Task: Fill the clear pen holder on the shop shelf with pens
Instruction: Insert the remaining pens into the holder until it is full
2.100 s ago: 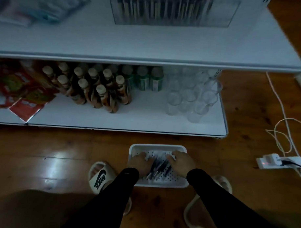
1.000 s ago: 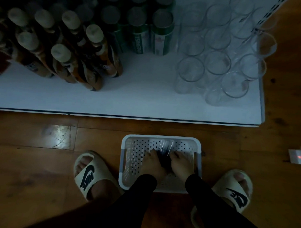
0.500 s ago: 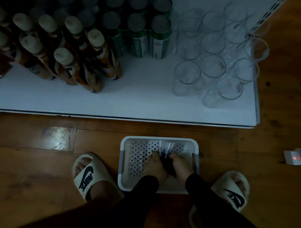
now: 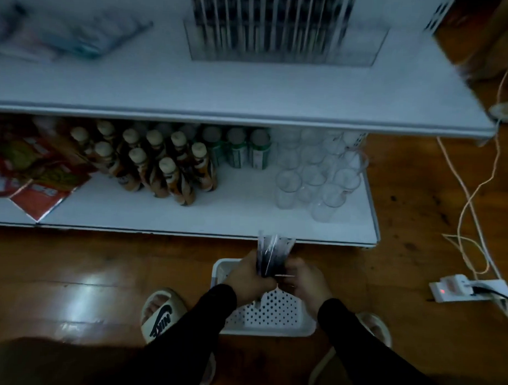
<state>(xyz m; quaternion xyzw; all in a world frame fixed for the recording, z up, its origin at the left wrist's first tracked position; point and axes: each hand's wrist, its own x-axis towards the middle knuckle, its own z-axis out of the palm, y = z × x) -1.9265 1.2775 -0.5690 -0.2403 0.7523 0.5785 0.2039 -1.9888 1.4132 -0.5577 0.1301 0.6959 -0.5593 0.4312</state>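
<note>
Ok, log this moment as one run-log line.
stage: pens lifted | left hand: grips pen bundle | right hand: steadies bundle | basket: below hands | pen holder: upper shelf, part filled

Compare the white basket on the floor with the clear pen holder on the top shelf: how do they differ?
The white basket is opaque with a perforated bottom; the clear pen holder is see-through. The basket sits on the floor and shows no pens inside; the holder sits on the top shelf with upright pens. Both are rectangular, open-topped containers.

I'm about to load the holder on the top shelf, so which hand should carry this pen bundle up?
Probably the left hand: its fingers already wrap the pen bundle, while the right hand only touches its lower end. The clear pen holder sits straight ahead.
</note>
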